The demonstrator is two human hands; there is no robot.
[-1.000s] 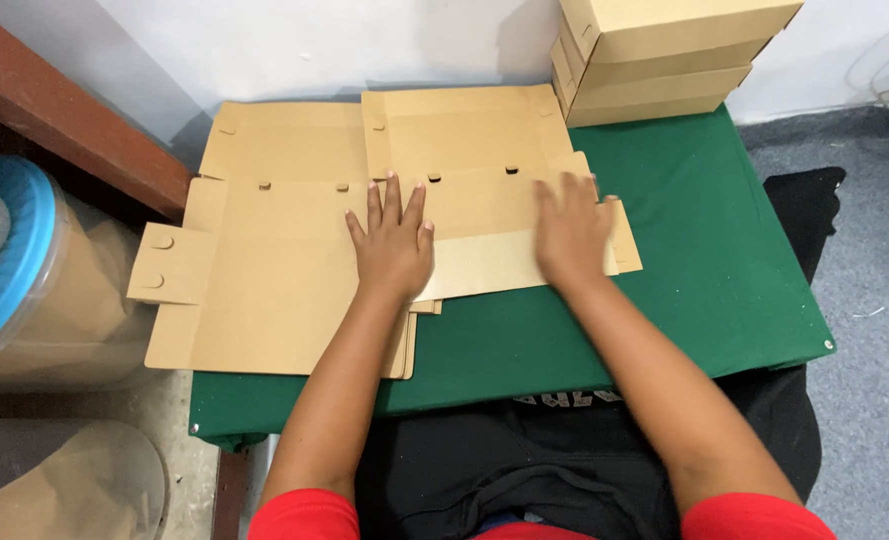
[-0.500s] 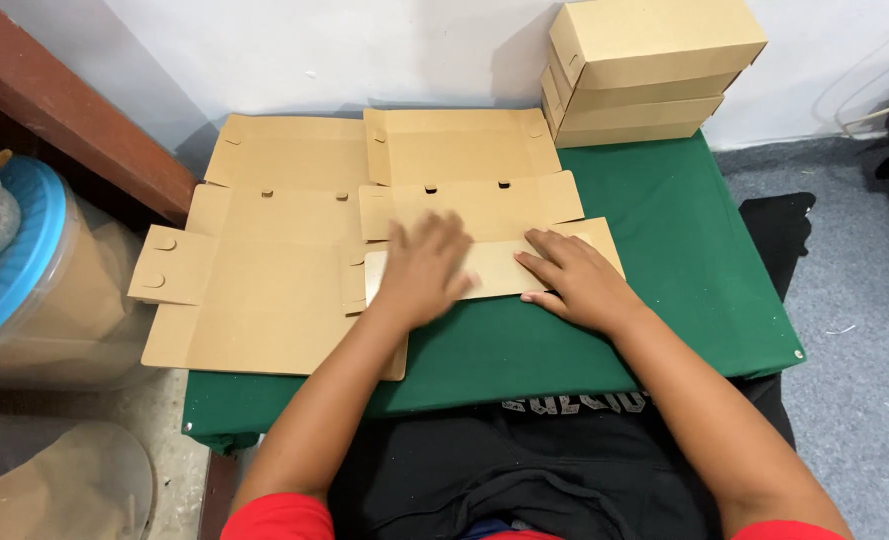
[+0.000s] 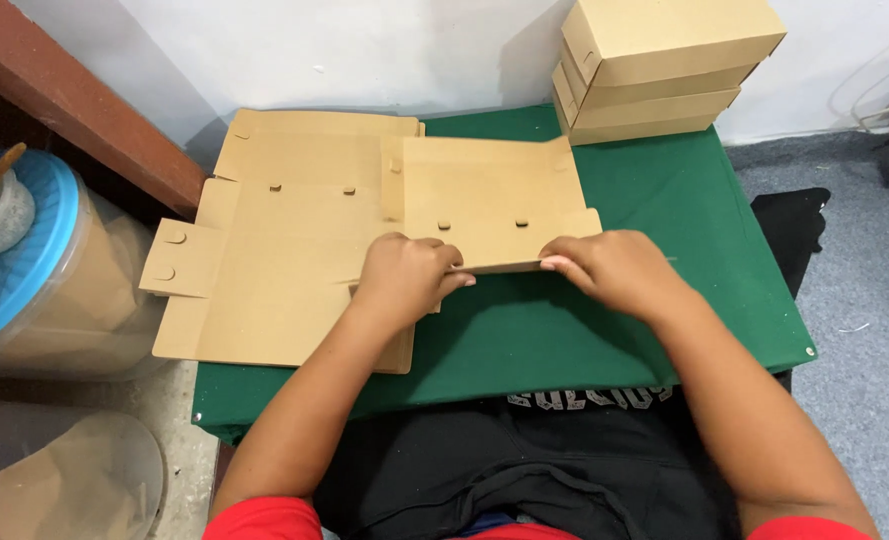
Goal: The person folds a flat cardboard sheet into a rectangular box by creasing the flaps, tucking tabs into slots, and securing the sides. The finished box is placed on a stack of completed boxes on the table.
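Green worktop (image 3: 684, 230) carries flat cardboard blanks (image 3: 284, 250); three finished boxes (image 3: 654, 70) stacked at far corner. Left hand (image 3: 409, 278) and right hand (image 3: 609, 270) pinch the folded blank (image 3: 489, 205) near edge, apparently creasing it

Bare green table (image 3: 664, 230) right of the hands, stacked boxes (image 3: 654, 70) at its back corner.

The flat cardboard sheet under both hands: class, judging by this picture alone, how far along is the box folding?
Done: three folded boxes are stacked at the table's far corner. In hand: the left hand and right hand lift the near flap of one cardboard blank. Left: its other panels lie flat, and more flat blanks wait beside it.
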